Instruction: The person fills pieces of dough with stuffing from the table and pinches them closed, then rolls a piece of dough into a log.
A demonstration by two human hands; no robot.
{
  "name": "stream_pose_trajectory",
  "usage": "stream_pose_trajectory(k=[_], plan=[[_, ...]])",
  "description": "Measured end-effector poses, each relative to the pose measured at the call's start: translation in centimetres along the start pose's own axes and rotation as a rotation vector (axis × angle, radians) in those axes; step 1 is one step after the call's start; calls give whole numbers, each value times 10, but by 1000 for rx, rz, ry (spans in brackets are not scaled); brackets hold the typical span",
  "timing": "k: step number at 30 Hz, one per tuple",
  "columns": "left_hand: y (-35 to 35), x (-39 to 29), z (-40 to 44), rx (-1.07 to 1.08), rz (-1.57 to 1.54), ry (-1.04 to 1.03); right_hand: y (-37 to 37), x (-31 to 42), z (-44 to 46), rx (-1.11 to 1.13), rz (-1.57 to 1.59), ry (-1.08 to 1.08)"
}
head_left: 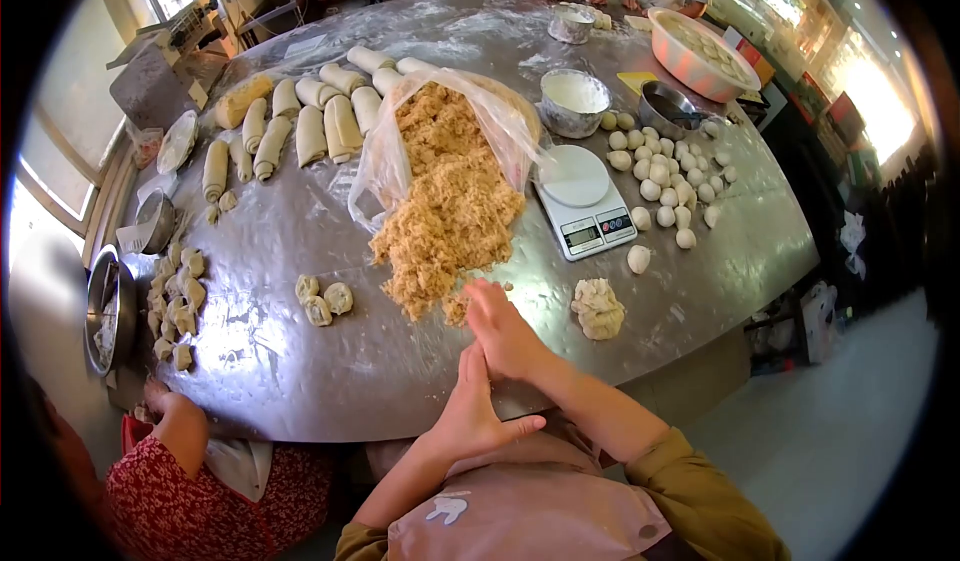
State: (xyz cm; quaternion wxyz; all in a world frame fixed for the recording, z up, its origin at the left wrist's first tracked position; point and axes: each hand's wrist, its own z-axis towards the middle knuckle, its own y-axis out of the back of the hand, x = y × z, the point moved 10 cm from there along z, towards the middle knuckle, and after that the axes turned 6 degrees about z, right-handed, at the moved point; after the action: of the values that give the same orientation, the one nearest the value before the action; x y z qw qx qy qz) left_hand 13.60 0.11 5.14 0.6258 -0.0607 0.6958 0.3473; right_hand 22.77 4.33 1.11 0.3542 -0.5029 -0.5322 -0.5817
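Note:
My left hand (468, 406) is at the near edge of the metal table, fingers stretched out and thumb apart. Across its fingertips lies my right hand (508, 339), its fingers extended toward the crumbly golden-brown filling (440, 211). The two hands touch; whatever may be between them is hidden. The filling spills out of a clear plastic bag (375, 176) onto the table. To the right of my hands sits a rough lump of pale dough (598, 309). A white digital scale (585, 201) stands beyond it, and several small dough pieces (338, 298) rest at left.
Rolled dough logs (310, 133) lie at the back left. Several white dough balls (655, 166) cover the right side, near a metal bowl (668, 111) and a large striped basin (700, 56). A co-worker's arm (180, 431) reaches in at lower left; other people stand opposite.

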Motion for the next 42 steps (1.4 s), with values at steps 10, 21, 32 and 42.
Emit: stream_pose_trajectory(k=[10, 21, 32, 42], plan=[[-11, -7, -1, 12, 56, 9, -2, -4, -3, -75, 51, -15], [0, -1, 11, -181, 192, 23, -6, 4, -15, -162, 196, 11], [44, 42, 8, -365, 329, 109, -3, 52, -50, -199, -69, 251], [8, 79, -4, -124, 47, 316, -9, 34, -55, -45, -175, 255]])
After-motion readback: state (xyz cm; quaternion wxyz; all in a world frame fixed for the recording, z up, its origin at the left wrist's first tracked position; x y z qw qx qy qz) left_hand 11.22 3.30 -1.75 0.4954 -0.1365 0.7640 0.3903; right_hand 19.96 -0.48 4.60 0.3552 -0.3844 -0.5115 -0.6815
